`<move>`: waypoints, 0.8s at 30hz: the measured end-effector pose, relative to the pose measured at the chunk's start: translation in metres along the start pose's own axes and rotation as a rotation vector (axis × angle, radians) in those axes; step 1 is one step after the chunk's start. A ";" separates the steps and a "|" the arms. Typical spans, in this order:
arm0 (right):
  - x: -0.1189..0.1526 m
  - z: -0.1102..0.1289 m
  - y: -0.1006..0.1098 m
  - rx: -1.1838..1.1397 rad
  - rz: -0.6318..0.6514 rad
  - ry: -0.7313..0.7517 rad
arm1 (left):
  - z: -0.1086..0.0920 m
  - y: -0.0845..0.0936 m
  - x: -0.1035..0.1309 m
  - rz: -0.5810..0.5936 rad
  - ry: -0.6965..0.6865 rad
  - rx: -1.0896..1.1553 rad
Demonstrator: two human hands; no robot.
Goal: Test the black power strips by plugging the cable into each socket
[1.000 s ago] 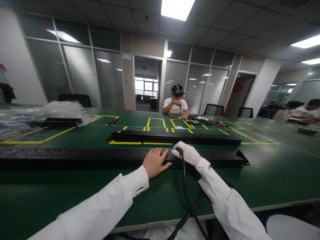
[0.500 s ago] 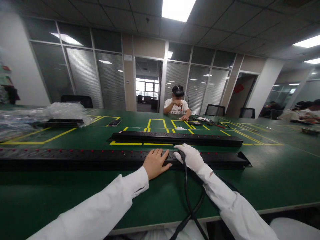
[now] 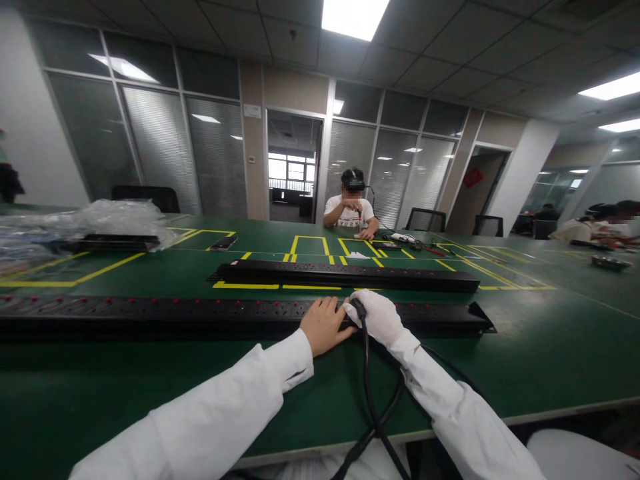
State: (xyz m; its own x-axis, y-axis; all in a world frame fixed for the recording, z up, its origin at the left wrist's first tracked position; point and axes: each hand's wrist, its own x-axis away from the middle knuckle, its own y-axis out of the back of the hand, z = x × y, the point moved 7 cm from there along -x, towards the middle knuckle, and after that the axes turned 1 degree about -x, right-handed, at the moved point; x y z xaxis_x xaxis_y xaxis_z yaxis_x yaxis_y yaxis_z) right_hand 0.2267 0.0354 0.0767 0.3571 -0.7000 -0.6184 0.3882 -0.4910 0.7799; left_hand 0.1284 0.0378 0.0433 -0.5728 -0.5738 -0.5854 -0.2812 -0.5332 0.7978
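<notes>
A long black power strip (image 3: 200, 313) with a row of red dots lies across the green table. My left hand (image 3: 326, 327), bare, rests on it with the fingers spread and holds nothing. Right beside it, my right hand (image 3: 376, 319), in a white glove, is closed round the plug end of a thick black cable (image 3: 369, 393), over the strip. Whether the plug sits in a socket is hidden by the fingers. The cable hangs down over the near table edge and crosses itself. A second black power strip (image 3: 350, 275) lies behind the first.
Clear plastic wrapping (image 3: 120, 220) lies at the left, with a phone (image 3: 224, 243) to its right. A person (image 3: 350, 210) wearing a headset sits across the green table (image 3: 525, 360). Yellow tape marks the surface. A metal dish (image 3: 610, 263) stands far right.
My left hand has slid right along the strip, closer to my right hand. My right hand still holds the plug at the strip. The view has shifted slightly.
</notes>
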 end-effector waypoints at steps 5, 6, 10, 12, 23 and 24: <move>-0.001 -0.001 -0.001 -0.006 0.025 0.001 | 0.001 0.003 0.003 -0.019 -0.010 0.008; -0.001 -0.001 -0.001 -0.006 0.028 0.001 | 0.001 0.003 0.003 -0.020 -0.012 0.009; -0.002 -0.001 0.000 0.000 0.033 0.002 | 0.000 0.003 0.002 -0.023 -0.013 0.012; -0.002 0.000 0.000 -0.003 0.033 0.002 | 0.000 0.003 0.002 -0.024 -0.011 0.011; -0.002 0.000 0.001 -0.005 0.020 -0.008 | 0.000 0.003 0.001 -0.018 -0.007 0.009; -0.002 0.000 0.001 0.000 0.020 -0.008 | 0.000 0.003 0.001 -0.018 -0.007 0.008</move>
State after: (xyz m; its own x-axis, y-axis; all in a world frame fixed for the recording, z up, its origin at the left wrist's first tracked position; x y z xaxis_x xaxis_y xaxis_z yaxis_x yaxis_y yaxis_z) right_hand 0.2268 0.0365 0.0781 0.3582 -0.7140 -0.6016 0.3810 -0.4765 0.7923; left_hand 0.1268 0.0354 0.0449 -0.5731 -0.5595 -0.5988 -0.2980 -0.5384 0.7883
